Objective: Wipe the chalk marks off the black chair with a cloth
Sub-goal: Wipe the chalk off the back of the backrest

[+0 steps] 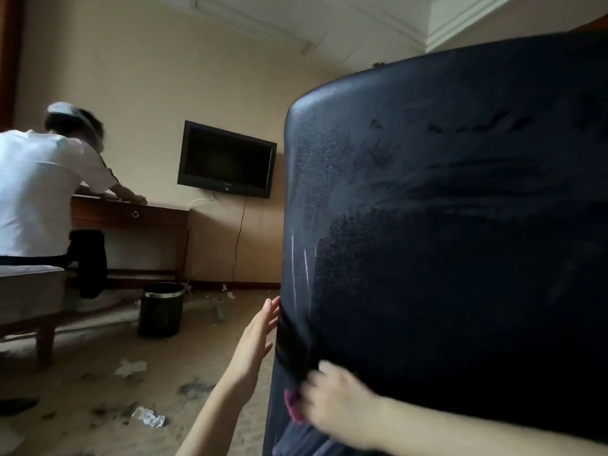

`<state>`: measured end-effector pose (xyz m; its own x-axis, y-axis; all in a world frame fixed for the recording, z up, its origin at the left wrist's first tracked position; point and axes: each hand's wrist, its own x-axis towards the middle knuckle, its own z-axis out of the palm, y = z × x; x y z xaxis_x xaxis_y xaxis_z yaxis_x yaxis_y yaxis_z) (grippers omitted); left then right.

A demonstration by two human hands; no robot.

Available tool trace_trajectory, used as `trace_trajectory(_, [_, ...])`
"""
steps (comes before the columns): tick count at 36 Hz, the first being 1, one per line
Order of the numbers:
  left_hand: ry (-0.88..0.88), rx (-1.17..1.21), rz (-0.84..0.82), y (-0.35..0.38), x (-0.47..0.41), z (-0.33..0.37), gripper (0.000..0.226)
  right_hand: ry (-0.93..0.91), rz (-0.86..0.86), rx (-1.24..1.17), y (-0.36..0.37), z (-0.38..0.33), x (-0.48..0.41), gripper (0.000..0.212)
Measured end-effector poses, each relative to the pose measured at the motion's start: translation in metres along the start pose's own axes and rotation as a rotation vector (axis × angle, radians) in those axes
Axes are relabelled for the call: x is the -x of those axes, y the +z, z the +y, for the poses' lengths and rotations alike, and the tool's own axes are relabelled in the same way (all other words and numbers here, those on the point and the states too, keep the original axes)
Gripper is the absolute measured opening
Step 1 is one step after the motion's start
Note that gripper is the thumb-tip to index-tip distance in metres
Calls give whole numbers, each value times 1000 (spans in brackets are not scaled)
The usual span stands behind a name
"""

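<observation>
Right now I am looking at the black chair (460,225), which is filling the right side of my view with its dark backrest facing me. Pale chalk marks (304,261) are running as thin streaks down near its left edge, with a hazy smear higher up. My right hand (335,403) is pressing on the lower left corner of the backrest, blurred, and a bit of pink cloth (292,406) is showing from under its fingers, so it is gripping the cloth there. My left hand (258,327) is lying flat against the left edge of the chair, fingers straight and relaxed. Beyond the chair, a black waste bin (161,309) is standing on the littered floor (98,373). A dark television (227,159) is hanging on the wall, and a person in a white shirt (36,189) is leaning over a wooden desk (131,215) at far left.
</observation>
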<state>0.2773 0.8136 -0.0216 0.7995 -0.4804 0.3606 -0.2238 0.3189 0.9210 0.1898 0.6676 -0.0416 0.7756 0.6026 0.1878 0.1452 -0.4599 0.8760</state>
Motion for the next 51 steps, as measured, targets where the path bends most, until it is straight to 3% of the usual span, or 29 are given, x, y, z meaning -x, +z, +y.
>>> trace_trajectory(4, [-21,23,8,1,0,0,50,143,439,-2,-60,85,-35,9])
trace_trajectory(8, [-20,11,-11,-1,2,-1,48,283,603,136,-104,154,-68,11])
trace_trajectory(13, [-7,10,-23,0,3,-2,47,370,486,202,-88,138,-81,18])
trace_trajectory(17, [-8,73,-1,1,1,-6,60,156,169,145,-21,35,-43,21])
trace_trajectory(20, [8,62,-31,-2,2,-9,65,52,-31,-56,21,-27,-11,36])
trace_trajectory(22, [-6,65,-52,-5,1,-10,61,59,-45,-95,18,-27,-11,32])
trace_trajectory(24, [-19,76,-64,-7,1,-10,61,54,97,-71,-7,1,-23,29])
trace_trajectory(26, [-28,115,-64,-8,0,-12,62,105,280,15,-46,46,-44,9])
trace_trajectory(29, [-57,165,-74,-8,0,-13,66,317,466,112,-93,122,-75,20])
trace_trajectory(31, [-68,180,-84,-10,1,-12,69,411,485,184,-111,155,-86,18])
trace_trajectory(34, [-80,209,-85,-11,-1,-10,68,439,512,215,-106,162,-88,9])
trace_trajectory(36, [-82,226,-77,-10,-2,-8,69,415,548,200,-85,142,-84,23])
trace_trajectory(40, [-72,245,-83,-8,-2,-7,72,306,435,163,-36,70,-64,23])
trace_trajectory(43, [-85,247,-90,-9,-1,-7,75,193,115,137,4,2,-49,16])
trace_trajectory(46, [-85,236,-80,-11,-2,-6,73,184,-41,-29,25,-39,-43,17])
trace_trajectory(49, [-83,229,-86,-10,-1,-7,75,95,28,-28,10,-19,-48,23])
trace_trajectory(51, [-88,281,-77,-13,-3,-9,76,127,229,17,-18,19,-62,30])
